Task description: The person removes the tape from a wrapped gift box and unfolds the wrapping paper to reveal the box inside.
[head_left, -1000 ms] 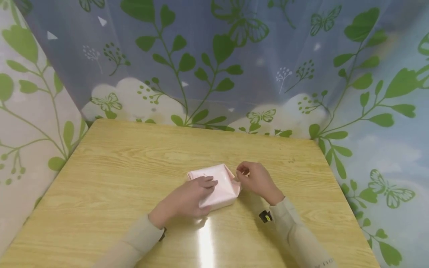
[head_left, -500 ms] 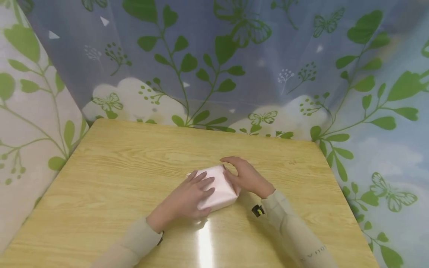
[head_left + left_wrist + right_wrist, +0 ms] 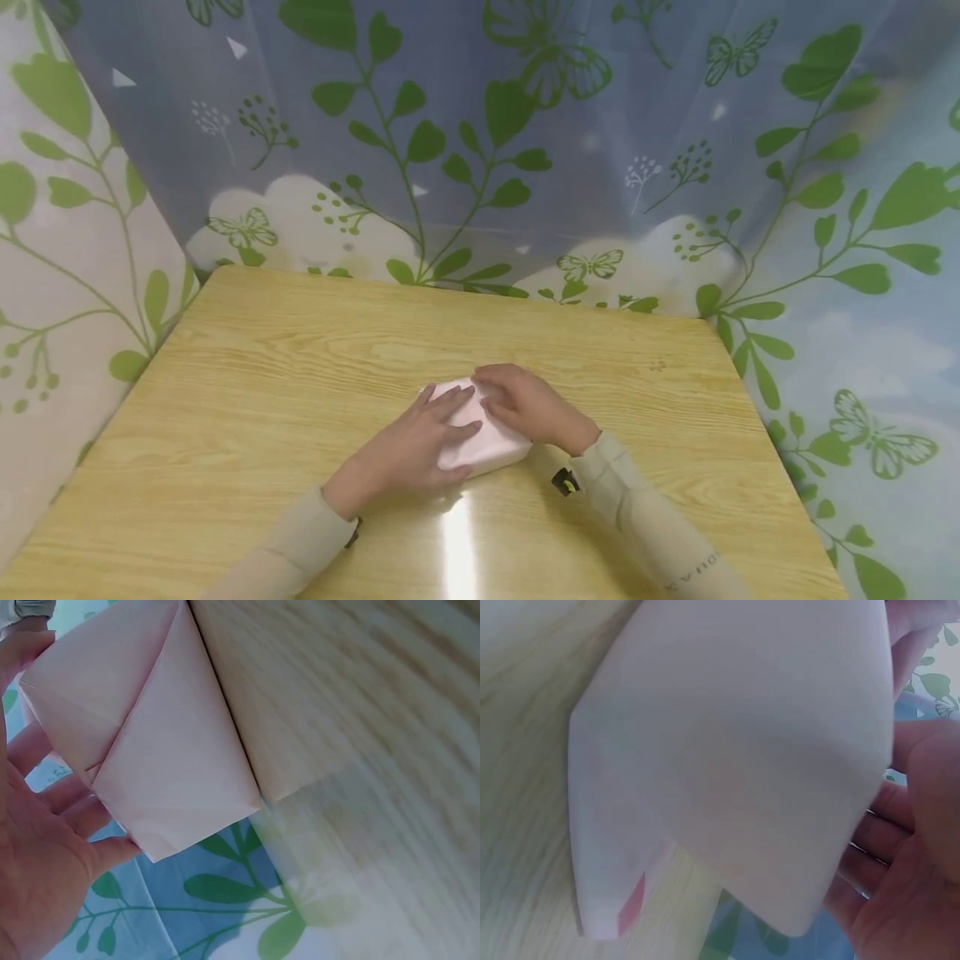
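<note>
A box-shaped package wrapped in pale pink paper lies on the table. My left hand rests on its top with fingers spread and the thumb at the near edge. From the right, my right hand reaches over the package, its fingertips touching the top. In the left wrist view, one end of the package shows a paper flap folded flat along a diagonal crease. At the other end, the right wrist view shows a loose paper flap standing out, with the right hand's fingers beside its edge.
The wood-grain table extends around the package on all sides. A curtain printed with leaves and butterflies hangs behind the table, with similar cloth at the left and right. A bright light reflection lies on the near tabletop.
My right hand has moved left from beside the package's right end onto its top. The left hand's fingers have spread wider on the paper. The package stays almost in place.
</note>
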The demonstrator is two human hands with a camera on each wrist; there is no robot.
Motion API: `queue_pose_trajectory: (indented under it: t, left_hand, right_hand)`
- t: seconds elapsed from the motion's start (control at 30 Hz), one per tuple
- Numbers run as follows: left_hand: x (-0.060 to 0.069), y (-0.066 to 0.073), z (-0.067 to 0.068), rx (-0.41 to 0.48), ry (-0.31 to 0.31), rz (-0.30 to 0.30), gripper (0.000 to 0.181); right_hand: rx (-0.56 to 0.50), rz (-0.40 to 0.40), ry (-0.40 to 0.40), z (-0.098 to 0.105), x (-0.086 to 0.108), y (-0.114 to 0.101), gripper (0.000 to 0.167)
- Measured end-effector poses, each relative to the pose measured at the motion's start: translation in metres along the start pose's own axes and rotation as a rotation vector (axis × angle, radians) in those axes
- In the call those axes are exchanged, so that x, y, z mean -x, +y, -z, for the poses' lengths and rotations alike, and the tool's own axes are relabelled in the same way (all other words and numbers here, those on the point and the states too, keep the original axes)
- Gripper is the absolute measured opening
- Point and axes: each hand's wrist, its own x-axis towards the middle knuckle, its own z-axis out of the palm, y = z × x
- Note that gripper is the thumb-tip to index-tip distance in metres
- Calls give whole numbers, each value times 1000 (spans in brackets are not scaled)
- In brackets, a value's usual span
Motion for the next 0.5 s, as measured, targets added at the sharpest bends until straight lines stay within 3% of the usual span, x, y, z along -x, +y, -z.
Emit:
queue_pose_trajectory:
  t: [0.27,0.37,0.5]
  left_hand:
    - [4,-6,0,26,43,-32,75]
    - [5,-5,0,13,55,16,86]
    - [5,-5,1,1,30,138,100]
  right_hand:
    - [28,41,2,2,1,-3,49]
    - [5,62,19,2,1,-4,43]
    - [3,107,52,1,0,-6,31]
